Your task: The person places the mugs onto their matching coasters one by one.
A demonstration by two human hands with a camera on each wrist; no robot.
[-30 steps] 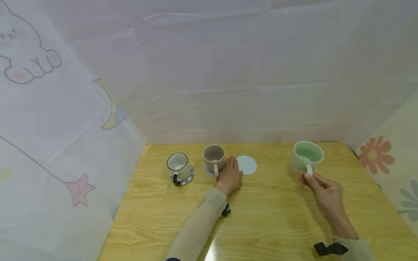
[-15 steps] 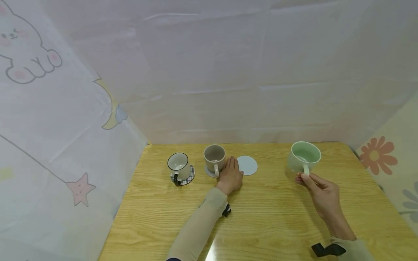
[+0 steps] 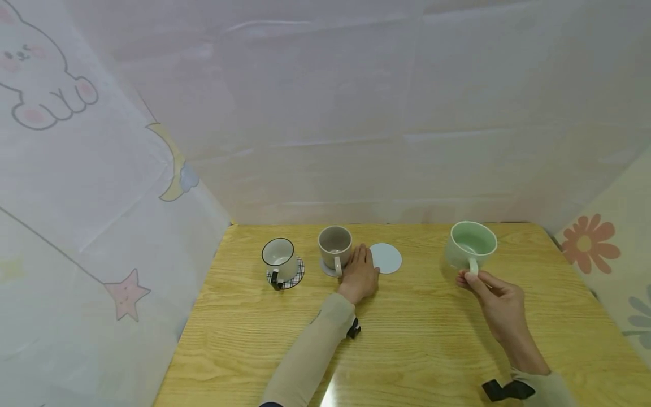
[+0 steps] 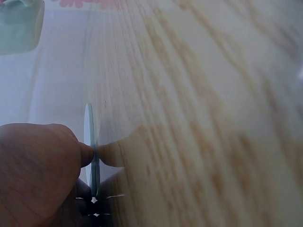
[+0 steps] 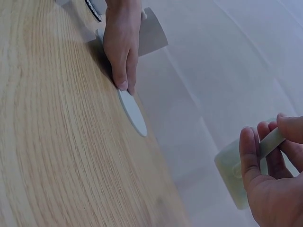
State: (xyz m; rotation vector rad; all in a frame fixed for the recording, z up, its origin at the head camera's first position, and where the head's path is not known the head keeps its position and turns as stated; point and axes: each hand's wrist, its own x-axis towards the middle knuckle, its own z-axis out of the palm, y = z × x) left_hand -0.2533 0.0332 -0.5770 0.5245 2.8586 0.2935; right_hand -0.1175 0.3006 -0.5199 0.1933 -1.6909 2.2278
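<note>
My right hand [image 3: 500,305] pinches the handle of a pale green mug [image 3: 473,240] between thumb and fingers, holding it upright above the table's right side. In the right wrist view the same mug [image 5: 234,165] shows beyond the fingers. My left hand [image 3: 360,277] lies low on the table with its fingers stretched forward, touching the left edge of a round pale blue coaster [image 3: 387,259]. The left wrist view shows the thumb against the coaster's rim [image 4: 89,127]. Just left of that hand, a grey-brown mug [image 3: 333,249] stands on a grey coaster [image 3: 326,270].
Farther left a white mug [image 3: 278,257] with a black rim and dark handle sits on a checked coaster [image 3: 300,274]. All stand toward the back of the wooden table [image 3: 407,350]. A pale printed cloth [image 3: 315,113] hangs behind and at both sides.
My right hand has carried the green mug a little to the left. My left hand, the coasters and the other mugs stay in place.
</note>
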